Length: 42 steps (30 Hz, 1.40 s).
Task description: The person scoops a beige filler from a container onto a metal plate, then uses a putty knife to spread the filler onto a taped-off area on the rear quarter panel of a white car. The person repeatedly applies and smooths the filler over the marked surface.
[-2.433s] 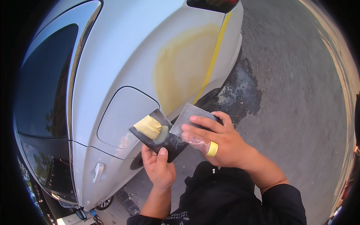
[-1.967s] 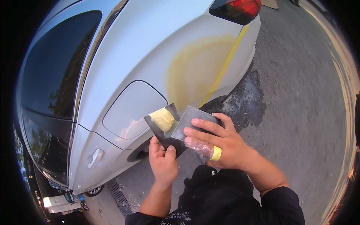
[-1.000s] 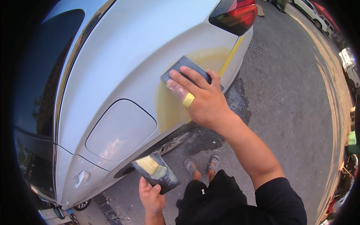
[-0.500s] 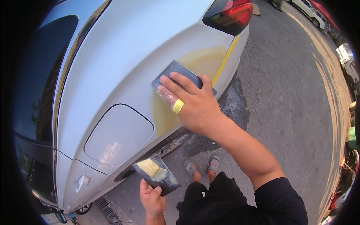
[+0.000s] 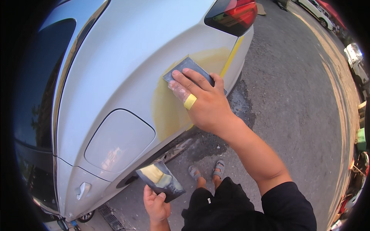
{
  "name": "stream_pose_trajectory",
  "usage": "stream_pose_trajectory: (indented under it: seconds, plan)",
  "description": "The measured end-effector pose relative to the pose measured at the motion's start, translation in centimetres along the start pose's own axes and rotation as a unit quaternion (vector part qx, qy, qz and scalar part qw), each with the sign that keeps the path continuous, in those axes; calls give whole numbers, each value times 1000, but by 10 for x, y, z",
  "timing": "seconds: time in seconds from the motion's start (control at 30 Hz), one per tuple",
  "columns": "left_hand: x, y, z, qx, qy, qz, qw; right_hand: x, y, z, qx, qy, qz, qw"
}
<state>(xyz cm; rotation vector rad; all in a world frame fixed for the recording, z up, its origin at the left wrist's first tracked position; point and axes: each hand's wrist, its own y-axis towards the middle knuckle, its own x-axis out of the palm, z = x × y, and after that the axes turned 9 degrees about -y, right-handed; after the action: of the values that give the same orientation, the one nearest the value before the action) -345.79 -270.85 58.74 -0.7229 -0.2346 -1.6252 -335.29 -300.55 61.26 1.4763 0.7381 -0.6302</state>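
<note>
My right hand [image 5: 210,102] presses a dark grey rectangular putty spreader [image 5: 190,66] against the car's white rear side panel [image 5: 162,34]. Two fingers lie along the spreader's face, and clear wrap with a yellow band covers another finger. Around the spreader, a thin yellowish filler patch [image 5: 163,107] coats the panel. Low beside the car, my left hand [image 5: 157,204] pinches a dark flat putty board [image 5: 173,188] by its near edge. On that board sits a lump of pale yellow putty [image 5: 152,173].
Yellow masking tape [image 5: 232,56] runs along the panel seam below the red tail light [image 5: 241,15]. A fuel flap [image 5: 119,140] lies left of the filler. My sandalled feet stand on grey asphalt [image 5: 293,96] beside a wet patch. Other vehicles stand at the far right.
My right hand and the spreader have slid slightly to the right and up across the filler patch. My left hand keeps the putty board almost where it was.
</note>
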Motion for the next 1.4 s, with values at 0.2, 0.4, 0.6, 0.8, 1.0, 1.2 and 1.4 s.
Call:
stream_pose_trajectory:
  seconds: [0.2,0.4,0.6,0.8,1.0,1.2,1.4]
  plan:
    - [-2,1,0,6,7,3,1000,-2,-20,-2,18,37,-20,999]
    - [-11,0,-5,-6,12,0,1000,-3,10,6,16,25,14,999]
    - [-21,0,-10,-2,8,16,1000,9,-12,-15,29,61,-10,998]
    - [-30,4,-10,-22,0,15,1000,23,-46,-30,42,76,-11,996]
    - [-40,8,-13,-19,21,1,1000,38,-77,-43,62,92,-9,994]
    - [-55,11,-19,-10,39,-8,999,67,-107,-57,69,107,17,992]
    - [-67,12,-20,3,57,-13,998,90,-136,-75,86,154,14,984]
